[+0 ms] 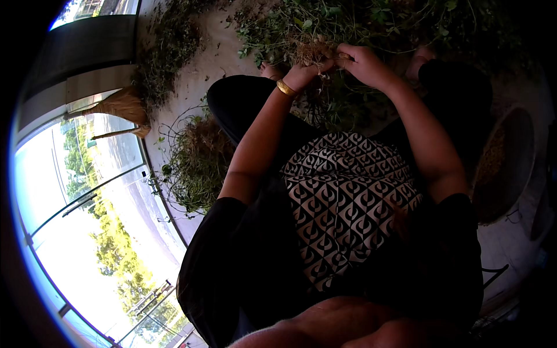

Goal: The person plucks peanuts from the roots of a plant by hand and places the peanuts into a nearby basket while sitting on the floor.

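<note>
My left hand [300,77], with a gold bangle [285,87] at the wrist, grips a bunch of brown, dry roots [310,50]. They belong to uprooted leafy plants that look like peanut plants. Close beside it, the fingers of my right hand [365,67] are closed around a small tan pod [343,56] at the edge of the root tangle. Between my legs, more dark stems and leaves [335,104] hang or lie below the hands; shadow hides their detail.
A heap of green plants [370,21] spreads beyond my feet. Another pile [200,161] lies by my left knee, with scattered foliage [169,56] farther left. Straw brooms [124,106] rest near the glass door. At right stands a basin [524,148] holding yellowish pieces [491,156].
</note>
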A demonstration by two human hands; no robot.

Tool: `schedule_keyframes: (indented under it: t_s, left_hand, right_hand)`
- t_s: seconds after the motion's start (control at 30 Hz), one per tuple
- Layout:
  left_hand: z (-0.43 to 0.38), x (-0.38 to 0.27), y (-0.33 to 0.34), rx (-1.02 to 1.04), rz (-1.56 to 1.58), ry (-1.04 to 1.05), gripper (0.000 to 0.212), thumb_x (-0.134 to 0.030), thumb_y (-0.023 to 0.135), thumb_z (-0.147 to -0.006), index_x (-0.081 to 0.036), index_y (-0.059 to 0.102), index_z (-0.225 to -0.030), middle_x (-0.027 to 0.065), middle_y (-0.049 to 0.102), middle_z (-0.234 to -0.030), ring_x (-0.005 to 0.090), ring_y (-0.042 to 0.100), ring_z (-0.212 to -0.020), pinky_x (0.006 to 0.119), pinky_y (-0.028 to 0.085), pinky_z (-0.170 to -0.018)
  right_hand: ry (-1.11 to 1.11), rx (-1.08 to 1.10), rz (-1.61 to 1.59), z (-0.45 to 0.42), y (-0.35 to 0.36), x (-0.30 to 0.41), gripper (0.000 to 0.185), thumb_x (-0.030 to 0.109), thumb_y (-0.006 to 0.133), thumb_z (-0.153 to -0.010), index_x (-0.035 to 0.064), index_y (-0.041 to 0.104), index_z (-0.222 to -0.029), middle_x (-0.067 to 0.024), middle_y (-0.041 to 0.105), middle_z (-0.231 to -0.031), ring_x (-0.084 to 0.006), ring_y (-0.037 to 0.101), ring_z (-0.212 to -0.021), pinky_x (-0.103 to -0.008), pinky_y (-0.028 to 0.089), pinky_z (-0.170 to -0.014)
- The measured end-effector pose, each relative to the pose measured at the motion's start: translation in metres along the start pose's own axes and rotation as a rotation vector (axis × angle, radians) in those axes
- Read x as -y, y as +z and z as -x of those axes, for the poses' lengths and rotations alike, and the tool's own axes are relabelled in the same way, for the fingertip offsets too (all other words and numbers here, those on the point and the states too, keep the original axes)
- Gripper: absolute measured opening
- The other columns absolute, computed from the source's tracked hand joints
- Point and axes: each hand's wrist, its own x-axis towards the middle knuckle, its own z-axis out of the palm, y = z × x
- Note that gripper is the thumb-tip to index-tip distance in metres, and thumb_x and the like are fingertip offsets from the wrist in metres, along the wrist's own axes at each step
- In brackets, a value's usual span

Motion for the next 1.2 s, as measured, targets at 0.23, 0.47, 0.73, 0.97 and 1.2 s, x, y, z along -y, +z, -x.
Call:
schedule_keyframes:
  t_s: [0.23,0.47,0.73,0.97,1.2]
  left_hand:
    - [-0.024,0.061,-0.039,-0.198,-2.096,0.645,0.029,-0.016,0.038,-0.093,-0.003,0.048,-0.117,0.0054,0.049,-0.113,0.0146,0.048,-0.107,0.029,0.040,-0.092]
    - [-0.017,0.043,-0.027,-0.018,-1.730,0.570,0.031,-0.007,0.044,-0.092,-0.003,0.051,-0.121,0.0093,0.057,-0.115,0.0200,0.055,-0.105,0.032,0.045,-0.088]
    - [-0.014,0.026,-0.014,-0.022,-1.186,0.669,0.029,-0.011,0.059,-0.085,-0.008,0.057,-0.113,0.0075,0.060,-0.107,0.0250,0.059,-0.099,0.036,0.048,-0.084]
    - [-0.009,0.038,-0.015,0.006,-0.734,0.513,0.024,-0.013,0.061,-0.089,-0.007,0.059,-0.112,0.0070,0.061,-0.109,0.0210,0.058,-0.098,0.032,0.047,-0.083]
    - [-0.014,0.029,-0.005,-0.035,-0.230,0.134,0.049,-0.021,0.065,-0.088,-0.003,0.050,-0.131,0.0064,0.062,-0.111,0.0125,0.057,-0.098,0.029,0.047,-0.082]
  right_hand:
    - [0.085,-0.048,-0.228,0.001,0.009,0.005,0.021,0.017,0.057,-0.095,0.0019,0.056,-0.109,-0.0060,0.059,-0.078,-0.0098,0.052,-0.063,-0.0256,0.040,-0.054]
    - [0.231,-0.050,-1.032,0.006,0.012,0.013,0.018,0.010,0.061,-0.090,0.0061,0.053,-0.106,-0.0003,0.050,-0.074,-0.0035,0.038,-0.050,-0.0191,0.025,-0.039]
    - [0.323,-0.074,-0.995,0.008,0.019,0.015,0.016,0.023,0.062,-0.092,0.0098,0.053,-0.097,0.0044,0.039,-0.055,-0.0034,0.029,-0.040,-0.0214,0.019,-0.036]
    - [0.310,-0.133,-0.687,-0.001,0.013,0.008,0.018,0.028,0.056,-0.096,0.0113,0.054,-0.088,0.0060,0.033,-0.050,-0.0027,0.026,-0.038,-0.0227,0.015,-0.036]
    - [0.388,-0.093,-1.305,0.011,0.008,0.030,0.021,0.026,0.058,-0.094,0.0135,0.048,-0.080,0.0056,0.036,-0.058,-0.0030,0.029,-0.041,-0.0191,0.019,-0.035]
